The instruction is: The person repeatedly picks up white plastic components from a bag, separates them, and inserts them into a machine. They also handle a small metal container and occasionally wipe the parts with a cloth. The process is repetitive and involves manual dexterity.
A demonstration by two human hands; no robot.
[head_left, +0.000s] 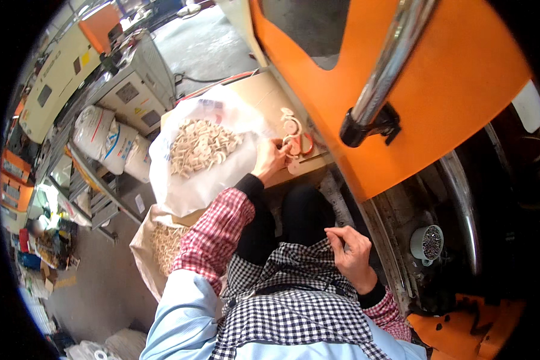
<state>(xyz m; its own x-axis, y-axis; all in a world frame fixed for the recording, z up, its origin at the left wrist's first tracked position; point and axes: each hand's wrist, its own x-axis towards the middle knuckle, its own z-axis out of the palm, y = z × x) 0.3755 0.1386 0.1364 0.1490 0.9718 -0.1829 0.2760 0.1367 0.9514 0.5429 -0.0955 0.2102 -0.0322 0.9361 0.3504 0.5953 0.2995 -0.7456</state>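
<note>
My left hand [270, 159] reaches to a small pile of beige plastic parts [291, 127] on a cardboard surface [252, 96]. Its fingers are closed on one of the beige parts, mostly hidden by the fingertips. An orange-red piece [306, 144] lies right beside them. Over my lap, my right hand [352, 257] is held with thumb and fingers pinched; whatever they hold, if anything, is too small to make out. Left of my left hand, a white plastic bag [168, 189] stands open, heaped with small beige plastic pieces [201, 147].
A second sack [139, 246] with thin beige scraps [167, 243] stands below the bag. To the right rises an orange machine door [450, 78] with a metal bar handle [390, 60]. A white cup of pellets [426, 243] sits low at right. Full sacks [105, 141] lie farther left.
</note>
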